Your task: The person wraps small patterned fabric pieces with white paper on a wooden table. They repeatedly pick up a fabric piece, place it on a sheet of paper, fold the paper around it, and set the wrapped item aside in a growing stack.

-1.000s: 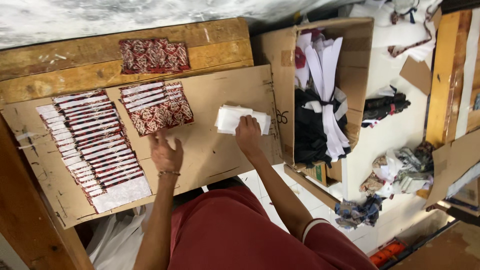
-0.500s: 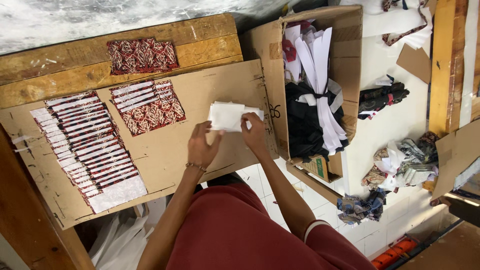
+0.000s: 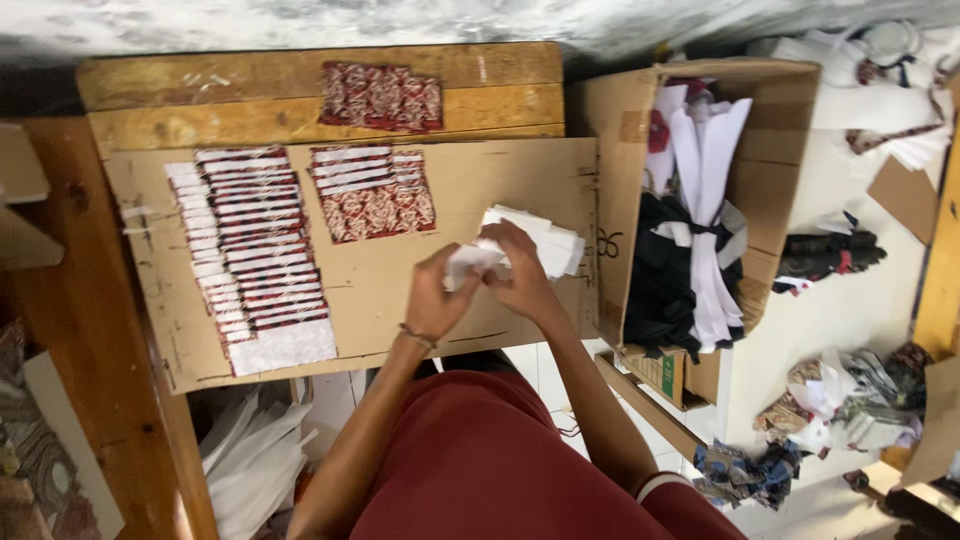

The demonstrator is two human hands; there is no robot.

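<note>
Left hand (image 3: 437, 298): fingers curled, pinching, bracelet at wrist.
Right hand (image 3: 520, 268): met the left, fingers closed.
Forearms: both reached forward.

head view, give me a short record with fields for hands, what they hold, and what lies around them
left hand: left hand grips the near end of a white piece
right hand: right hand pinches the same white piece, beside the white stack
surface: cardboard sheet on a wooden bench
left of hands: long overlapped row of red patterned strips, shorter row
far edge: red patterned pile
right: open cardboard box with white and black fabric
</note>
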